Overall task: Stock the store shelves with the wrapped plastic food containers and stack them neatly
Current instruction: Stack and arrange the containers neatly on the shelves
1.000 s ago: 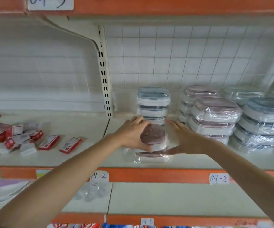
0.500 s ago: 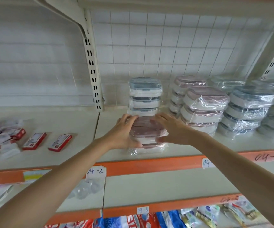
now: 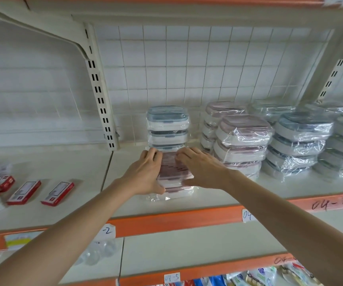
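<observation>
Two hands bracket a short front stack of pink-lidded containers near the shelf edge. The left hand cups the stack's 9 o'clock side, fingers curled over the top and thumb low on the wrap; the right hand lies over the 3 o'clock side, fingers bent onto the lid. Gripping from both sides likely squares the slippery wrapped boxes. At 12 o'clock, just behind, stands a blue-lidded stack; more pink stacks sit at 2 o'clock.
</observation>
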`<act>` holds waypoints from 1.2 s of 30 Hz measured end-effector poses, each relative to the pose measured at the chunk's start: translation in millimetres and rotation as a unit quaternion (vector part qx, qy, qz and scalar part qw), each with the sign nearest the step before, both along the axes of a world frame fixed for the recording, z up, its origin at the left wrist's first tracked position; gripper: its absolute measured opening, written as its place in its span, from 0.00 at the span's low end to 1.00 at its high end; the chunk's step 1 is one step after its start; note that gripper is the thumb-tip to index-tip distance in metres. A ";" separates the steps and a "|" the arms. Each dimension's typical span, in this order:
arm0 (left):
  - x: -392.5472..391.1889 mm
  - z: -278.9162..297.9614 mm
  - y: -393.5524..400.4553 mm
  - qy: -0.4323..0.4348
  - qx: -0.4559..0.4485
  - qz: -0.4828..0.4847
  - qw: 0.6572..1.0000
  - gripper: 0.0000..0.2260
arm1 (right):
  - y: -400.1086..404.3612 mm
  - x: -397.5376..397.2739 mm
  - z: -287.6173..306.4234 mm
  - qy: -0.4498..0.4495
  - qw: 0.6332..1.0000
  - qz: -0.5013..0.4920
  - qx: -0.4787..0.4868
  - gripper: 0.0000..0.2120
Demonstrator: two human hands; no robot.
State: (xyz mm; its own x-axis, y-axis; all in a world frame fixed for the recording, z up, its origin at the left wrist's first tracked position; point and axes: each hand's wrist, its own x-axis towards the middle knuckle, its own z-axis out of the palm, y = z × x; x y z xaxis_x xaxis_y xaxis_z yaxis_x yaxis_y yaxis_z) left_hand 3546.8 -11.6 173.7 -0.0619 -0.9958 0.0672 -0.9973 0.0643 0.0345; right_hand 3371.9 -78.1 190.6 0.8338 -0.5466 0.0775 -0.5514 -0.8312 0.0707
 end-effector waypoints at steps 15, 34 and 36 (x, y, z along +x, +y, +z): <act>-14.7 -15.0 50.4 0.061 -0.058 0.164 0.983 0.42 | -1.7 5.2 12.3 0.058 0.995 0.058 -0.050 0.33; -86.8 -42.4 229.2 -0.101 0.080 0.267 0.955 0.21 | 140.1 -19.2 -36.2 0.050 0.971 0.234 0.000 0.21; -102.2 -48.9 245.2 -0.095 0.088 0.273 0.953 0.21 | 154.0 -40.4 -51.2 0.070 0.970 0.234 0.008 0.23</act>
State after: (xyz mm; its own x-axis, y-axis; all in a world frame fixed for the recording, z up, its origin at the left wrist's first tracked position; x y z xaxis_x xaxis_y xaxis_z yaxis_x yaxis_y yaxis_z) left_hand 3444.6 233.6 124.8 0.4742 -0.8781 -0.0642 -0.8699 -0.4560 -0.1881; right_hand 3331.5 75.9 139.5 0.9926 -0.1053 -0.0600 -0.0987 -0.9897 0.1035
